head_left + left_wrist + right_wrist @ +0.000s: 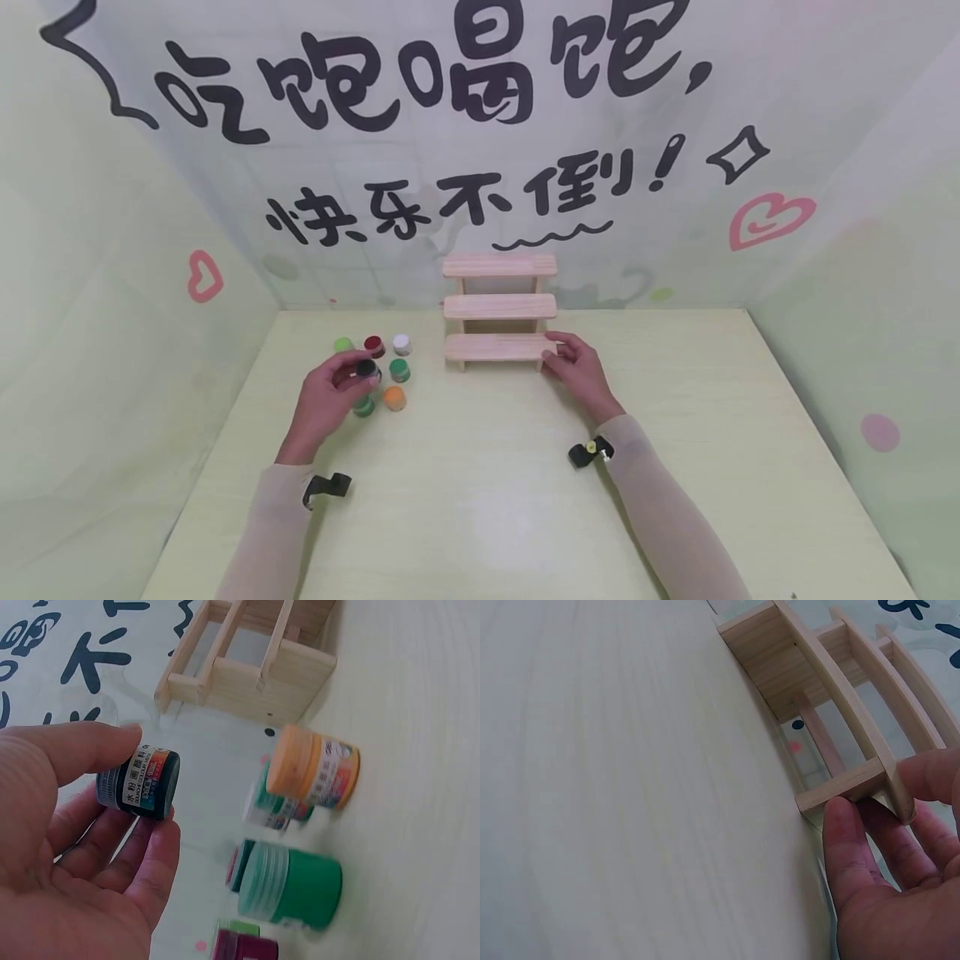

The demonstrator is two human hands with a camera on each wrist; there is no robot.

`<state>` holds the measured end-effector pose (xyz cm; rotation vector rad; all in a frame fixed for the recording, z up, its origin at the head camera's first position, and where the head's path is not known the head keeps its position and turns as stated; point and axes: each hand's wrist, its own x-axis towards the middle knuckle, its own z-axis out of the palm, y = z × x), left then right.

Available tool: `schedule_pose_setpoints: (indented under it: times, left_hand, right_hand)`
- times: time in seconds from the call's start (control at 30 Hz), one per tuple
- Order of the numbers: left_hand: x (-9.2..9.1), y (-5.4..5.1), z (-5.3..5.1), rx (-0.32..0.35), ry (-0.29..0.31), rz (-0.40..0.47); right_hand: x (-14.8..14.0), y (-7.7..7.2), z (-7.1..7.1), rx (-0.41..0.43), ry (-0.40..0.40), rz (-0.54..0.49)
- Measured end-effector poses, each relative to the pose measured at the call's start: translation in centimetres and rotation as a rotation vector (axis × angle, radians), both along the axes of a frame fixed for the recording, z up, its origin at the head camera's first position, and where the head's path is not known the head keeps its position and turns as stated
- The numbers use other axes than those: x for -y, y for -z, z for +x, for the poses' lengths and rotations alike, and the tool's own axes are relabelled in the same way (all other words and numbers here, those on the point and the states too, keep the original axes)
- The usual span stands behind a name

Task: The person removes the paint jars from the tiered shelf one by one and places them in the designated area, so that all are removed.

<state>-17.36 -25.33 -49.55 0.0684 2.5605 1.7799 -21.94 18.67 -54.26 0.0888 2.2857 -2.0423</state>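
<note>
My left hand (322, 408) pinches a small dark-lidded paint jar (142, 782) between thumb and fingers, above the other jars. In the left wrist view its printed label faces the camera. Close by that hand are an orange jar (394, 398) and a green jar (363, 407). At the back of the table stands a three-tier wooden step shelf (500, 307). My right hand (583, 379) grips the right end of its lowest step, thumb in front; the right wrist view shows the fingers around the board end (900, 796).
Behind the held jar sit more paint jars: light green (343, 343), dark red (374, 347), white (402, 343) and green (400, 370). A printed cloth backdrop (420, 175) rises right behind the shelf. The pale wooden table (480, 492) extends in front.
</note>
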Motion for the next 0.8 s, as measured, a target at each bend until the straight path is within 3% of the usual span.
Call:
schedule_pose_setpoints:
  times: [0.13,0.33,0.53,0.8]
  left_hand:
    - [1.4,0.4,0.3,0.015,-0.041,-0.066]
    - [3.4,0.7,1.0,0.048,-0.076,-0.071]
    - [5.3,1.8,1.6,0.066,-0.105,-0.139]
    - [6.1,2.1,2.0,0.141,-0.127,-0.207]
  right_hand:
    - [0.1,0.0,-0.1,-0.003,0.002,-0.012]
    - [0.2,-0.1,-0.1,-0.006,0.009,-0.002]
    - [0.2,-0.1,-0.1,-0.012,-0.003,-0.016]
    - [0.2,0.2,-0.1,-0.017,0.004,-0.024]
